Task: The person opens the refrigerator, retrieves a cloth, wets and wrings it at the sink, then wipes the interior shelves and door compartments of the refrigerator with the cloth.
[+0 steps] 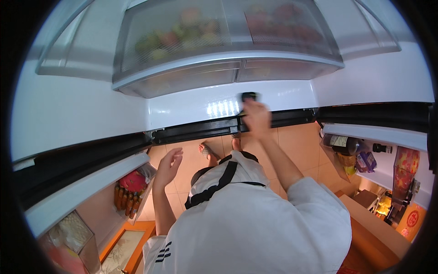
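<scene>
My right hand point(257, 116) is blurred and shut on a small dark object point(249, 97), whose kind I cannot tell. It is over the white floor of an open refrigerator point(191, 104), close to the front edge. Above and behind it is a glass shelf over clear drawers point(184, 77); blurred fruit point(184, 32) shows through the glass. My left hand point(170, 166) hangs in the air in front of the fridge's black lower seal, fingers loosely bent and holding nothing.
The left door point(89, 181) stands open, its bins holding a dragon fruit point(132, 181) and packaged sausages point(126, 202). On the open right door point(376, 132), bins hold a dark bottle point(344, 144), a purple packet point(365, 162) and other containers. A wooden-framed panel point(128, 243) lies low at left.
</scene>
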Demonstrator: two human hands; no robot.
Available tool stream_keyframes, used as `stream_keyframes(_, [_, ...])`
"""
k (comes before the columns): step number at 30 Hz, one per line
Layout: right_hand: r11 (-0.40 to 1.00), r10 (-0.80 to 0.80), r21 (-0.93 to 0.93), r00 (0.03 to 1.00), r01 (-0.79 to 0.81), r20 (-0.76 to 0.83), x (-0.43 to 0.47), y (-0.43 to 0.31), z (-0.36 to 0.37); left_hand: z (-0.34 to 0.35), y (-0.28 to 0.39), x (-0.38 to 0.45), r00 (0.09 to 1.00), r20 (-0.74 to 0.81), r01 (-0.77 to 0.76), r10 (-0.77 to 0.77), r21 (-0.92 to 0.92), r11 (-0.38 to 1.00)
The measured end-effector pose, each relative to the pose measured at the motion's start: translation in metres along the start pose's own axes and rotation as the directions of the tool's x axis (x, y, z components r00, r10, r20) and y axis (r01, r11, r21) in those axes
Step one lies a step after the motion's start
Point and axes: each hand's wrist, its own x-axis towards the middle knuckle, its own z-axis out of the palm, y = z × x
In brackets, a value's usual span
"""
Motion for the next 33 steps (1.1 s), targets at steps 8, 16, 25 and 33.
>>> stream_keyframes(8, [0.930, 0.336, 0.266, 0.882, -0.255, -0.329, 0.077, 0.009, -0.070, 0.004, -0.032, 0.002, 0.998, 0.051, -0.025, 0.028, -0.055, 0.998])
stream_keyframes(16, [0.993, 0.121, 0.029, 0.957, -0.117, -0.265, 0.095, -0.025, 0.014, -0.010, -0.013, 0.009, 1.000, -0.019, -0.011, 0.010, -0.077, 0.997])
stream_keyframes(25, [0.938, 0.264, 0.297, 0.922, -0.178, -0.282, 0.097, -0.028, -0.034, 0.004, -0.033, 0.000, 1.000, -0.014, 0.004, -0.005, -0.086, 0.996])
stream_keyframes(33, [0.977, 0.138, 0.194, 0.952, -0.085, -0.275, 0.091, -0.011, 0.004, 0.014, -0.021, 0.014, 0.999, 0.004, -0.048, 0.048, -0.093, 0.994])
